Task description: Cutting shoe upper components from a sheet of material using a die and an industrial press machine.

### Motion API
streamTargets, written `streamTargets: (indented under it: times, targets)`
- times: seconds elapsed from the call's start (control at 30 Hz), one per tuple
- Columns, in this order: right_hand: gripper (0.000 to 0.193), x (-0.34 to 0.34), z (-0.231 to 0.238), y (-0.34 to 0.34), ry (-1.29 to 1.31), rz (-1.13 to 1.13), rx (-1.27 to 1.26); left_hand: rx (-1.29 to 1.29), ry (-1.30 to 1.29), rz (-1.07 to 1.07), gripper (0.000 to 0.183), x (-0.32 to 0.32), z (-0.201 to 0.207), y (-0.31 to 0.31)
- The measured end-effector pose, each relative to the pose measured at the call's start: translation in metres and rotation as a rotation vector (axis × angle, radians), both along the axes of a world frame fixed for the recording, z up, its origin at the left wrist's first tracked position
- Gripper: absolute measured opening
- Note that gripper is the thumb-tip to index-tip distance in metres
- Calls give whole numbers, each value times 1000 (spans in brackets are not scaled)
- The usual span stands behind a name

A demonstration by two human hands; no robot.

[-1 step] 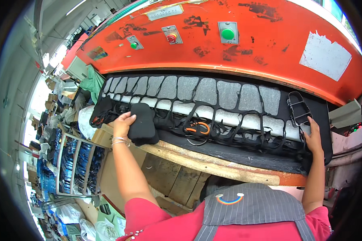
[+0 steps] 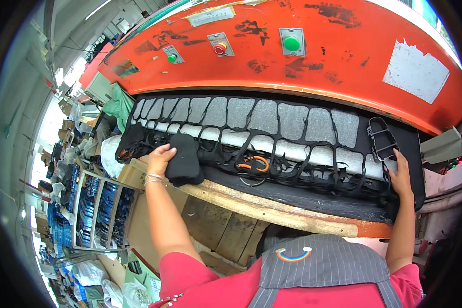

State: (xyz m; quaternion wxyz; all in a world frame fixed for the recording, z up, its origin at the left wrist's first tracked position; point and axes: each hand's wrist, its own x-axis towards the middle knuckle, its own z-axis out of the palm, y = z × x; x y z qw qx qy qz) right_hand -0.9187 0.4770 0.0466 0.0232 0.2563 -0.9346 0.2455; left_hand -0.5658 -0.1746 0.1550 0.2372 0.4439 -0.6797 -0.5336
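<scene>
My left hand (image 2: 160, 158) grips the left edge of a stack of black foam pads (image 2: 185, 159), thumb on top, at the near edge of the work surface. At the far right, my right hand (image 2: 401, 177) has its finger and thumb apart beside the lower end of a narrow metal cutting frame (image 2: 381, 137) with crossbars. A fingertip appears to touch that frame, which lies on a black sheet (image 2: 362, 110). Left of it, rows of rounded cut-outs in the sheet show a grey surface (image 2: 264, 114) between thin black strips.
A red-orange machine panel (image 2: 241, 61) with a red button (image 2: 220, 48) and green buttons (image 2: 291, 43) spans the back. Orange-handled scissors or pliers (image 2: 256, 164) lie among black scraps. A worn wooden edge (image 2: 272, 208) runs along the front. Shelving (image 2: 95, 210) stands at left.
The foam pads and my left hand have shifted very slightly to the right and nearer. My right hand and the metal frame look the same.
</scene>
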Motion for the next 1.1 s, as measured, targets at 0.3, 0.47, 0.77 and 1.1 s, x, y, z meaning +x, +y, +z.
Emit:
streamTargets:
  times: [0.3, 0.47, 0.77, 1.1]
  targets:
    - [61, 38, 62, -43, 279, -68, 14, 214, 582, -447, 25, -19, -15, 90]
    - [42, 107, 108, -152, -395, 453, -462, 357, 673, -610, 27, -44, -16, 161]
    - [27, 159, 105, -200, -470, 796, -641, 546, 750, -652, 24, -85, -31, 244]
    - [21, 156, 84, -174, -1128, 137, -1107, 682, 704, -476, 20, -99, -46, 292]
